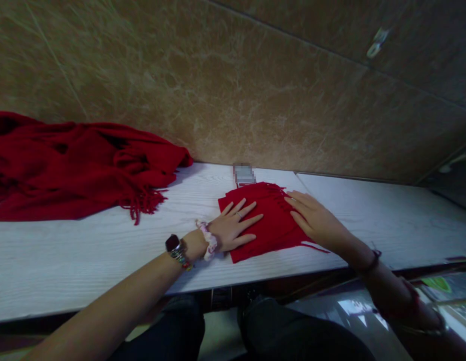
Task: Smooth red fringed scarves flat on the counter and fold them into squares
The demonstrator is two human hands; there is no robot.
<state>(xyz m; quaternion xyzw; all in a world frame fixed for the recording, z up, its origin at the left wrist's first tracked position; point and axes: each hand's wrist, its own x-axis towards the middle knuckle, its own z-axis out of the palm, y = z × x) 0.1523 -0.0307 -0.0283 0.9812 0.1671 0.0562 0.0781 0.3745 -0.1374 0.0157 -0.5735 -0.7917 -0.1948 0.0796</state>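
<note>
Along a brown marbled wall (255, 90), down onto a white wood-grain counter (86, 255), and straight to the folded red fringed scarf (275, 215), flat at mid-counter! Pressed palm-down on it with the left hand (233, 231), fingers spread wide apart; laid over its fringed right end with the right hand (317, 218), fingers straight and close together. Off left, beside the wall: a second red scarf (78, 170), loosely bunched.

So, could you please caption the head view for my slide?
Left hand and right hand resting on a folded, fringed red cloth.
</note>
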